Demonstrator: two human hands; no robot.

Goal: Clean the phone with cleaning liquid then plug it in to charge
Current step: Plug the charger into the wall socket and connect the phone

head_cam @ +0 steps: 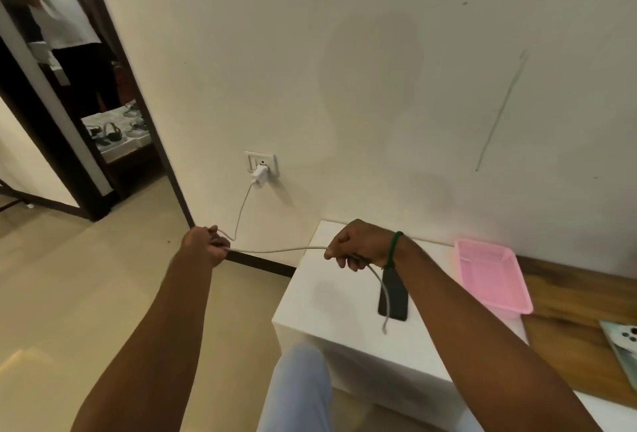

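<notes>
A black phone (396,297) lies flat on the white box table (320,297), partly hidden under my right wrist. A white charger (259,174) sits plugged into the wall socket (261,159). Its white cable (275,251) runs down from the charger into my left hand (206,245), then stretches across to my right hand (358,245). Both hands are closed on the cable. The cable's free end (385,326) hangs down from my right hand over the phone, apart from its port.
A pink plastic basket (491,274) stands on a wooden surface (565,321) right of the white table. A second, pale phone (624,345) lies at the right edge. A doorway (86,93) with a person standing in it opens at the far left.
</notes>
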